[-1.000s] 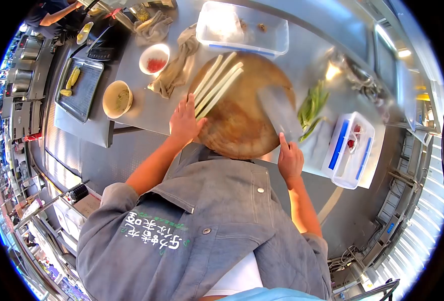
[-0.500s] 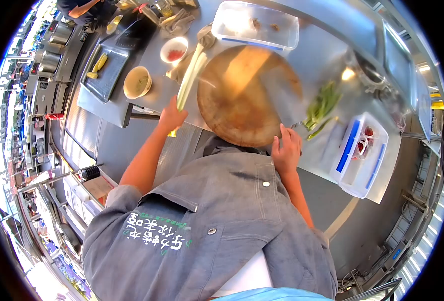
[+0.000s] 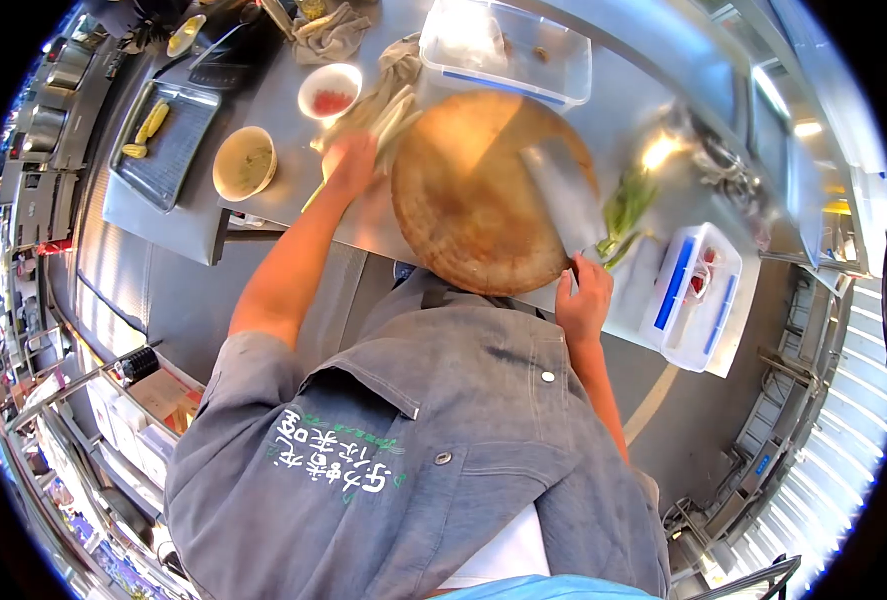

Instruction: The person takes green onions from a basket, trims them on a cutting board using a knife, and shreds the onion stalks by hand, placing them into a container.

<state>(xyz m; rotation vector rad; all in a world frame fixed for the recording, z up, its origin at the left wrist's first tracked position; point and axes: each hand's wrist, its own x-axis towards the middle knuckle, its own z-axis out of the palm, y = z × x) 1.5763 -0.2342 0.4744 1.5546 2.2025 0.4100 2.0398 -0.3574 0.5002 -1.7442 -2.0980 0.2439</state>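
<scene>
On a metal desk (image 3: pixel 643 75), our left hand (image 3: pixel 350 163) is over pale, leek-like stalks (image 3: pixel 395 118) just left of the round wooden cutting board (image 3: pixel 473 220); blur keeps us from telling whether its fingers grip. Our right hand (image 3: pixel 585 295) has its fingers curled around the near end of a cleaver (image 3: pixel 561 190), its blade across the board's right edge, near leafy greens (image 3: pixel 627 203). A white bowl (image 3: pixel 331 78) with red pieces stands near a crumpled cloth (image 3: pixel 399 64).
</scene>
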